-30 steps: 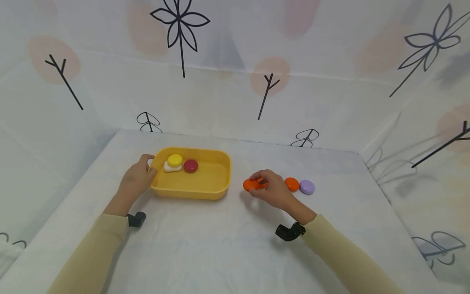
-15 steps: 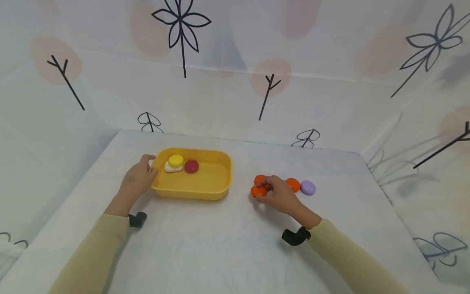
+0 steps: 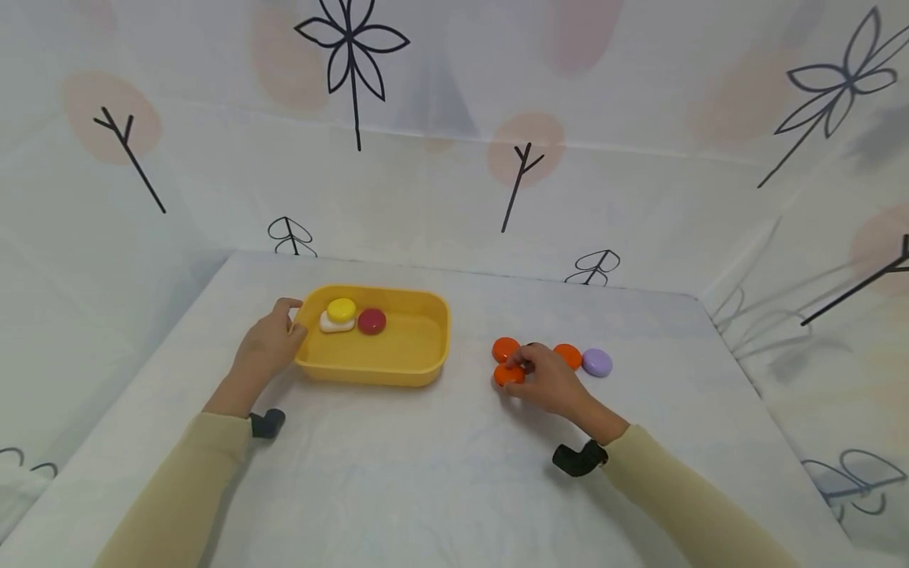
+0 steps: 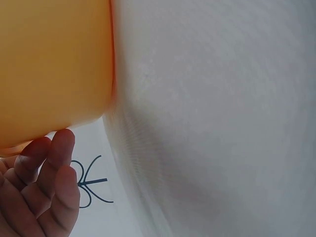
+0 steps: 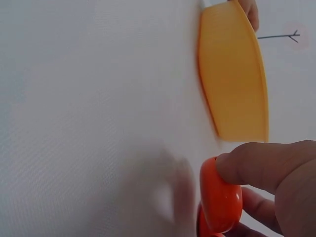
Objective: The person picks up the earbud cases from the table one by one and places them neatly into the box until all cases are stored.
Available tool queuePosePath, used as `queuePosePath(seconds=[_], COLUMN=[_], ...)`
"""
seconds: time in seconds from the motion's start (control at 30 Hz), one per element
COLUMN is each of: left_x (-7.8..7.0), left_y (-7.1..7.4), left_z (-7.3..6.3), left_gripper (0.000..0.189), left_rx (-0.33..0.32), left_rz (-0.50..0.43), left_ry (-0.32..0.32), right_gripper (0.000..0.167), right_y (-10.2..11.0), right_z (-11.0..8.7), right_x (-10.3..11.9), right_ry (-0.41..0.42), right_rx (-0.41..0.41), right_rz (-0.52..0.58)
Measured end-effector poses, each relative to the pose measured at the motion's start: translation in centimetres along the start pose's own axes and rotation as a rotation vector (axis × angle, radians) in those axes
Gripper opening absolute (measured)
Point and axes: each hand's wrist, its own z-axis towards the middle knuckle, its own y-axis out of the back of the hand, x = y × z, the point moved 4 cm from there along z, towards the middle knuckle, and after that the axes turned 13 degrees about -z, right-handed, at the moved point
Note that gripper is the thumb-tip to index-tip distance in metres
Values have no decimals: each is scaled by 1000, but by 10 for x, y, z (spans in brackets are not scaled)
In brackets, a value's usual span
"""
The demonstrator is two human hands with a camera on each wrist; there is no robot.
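My left hand (image 3: 266,341) grips the left end of a yellow plastic tray (image 3: 376,376). Up close in the left wrist view, its curled fingers (image 4: 61,148) meet the tray's outer wall. With thumb and fingers, my right hand (image 3: 557,386) pinches a glossy orange rounded disc (image 3: 508,375) to the right of the tray. A second orange disc (image 3: 506,348) lies just behind the pinched one. Beyond the knuckles are a third orange disc (image 3: 568,356) and a lilac disc (image 3: 597,363), side by side on the table.
Inside the tray, a yellow disc (image 3: 342,309) sits on a white piece (image 3: 329,324), with a dark red disc (image 3: 372,321) beside them. White cloth with plant drawings covers the table (image 3: 398,473) and the walls (image 3: 426,189) around it.
My right hand has moved right and toward me with the orange disc, uncovering more of the orange disc behind it. The left hand stays at the tray.
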Motion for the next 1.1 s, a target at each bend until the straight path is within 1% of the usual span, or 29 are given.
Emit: queuePosePath(seconds=[0.23, 0.4, 0.53, 0.73, 1.1], left_x=[-1, 1, 2, 3, 3], left_y=[0, 0, 0, -1, -1], left_z=[0, 1, 2, 4, 3], left_gripper=[58, 59, 59, 59, 58], left_rx=[-2, 3, 5, 9, 0], left_rz=[1, -3, -6, -5, -2], left_ry=[-8, 3, 13, 14, -2], right_gripper=[30, 29, 29, 29, 29], right_y=[-2, -2, -2, -2, -3], right_z=[-1, -1, 0, -2, 0], right_x=[0, -1, -3, -3, -4], right_ry=[0, -15, -27, -11, -23], right_rx=[4, 17, 26, 13, 15], right_rz=[-24, -33, -25, 2, -30])
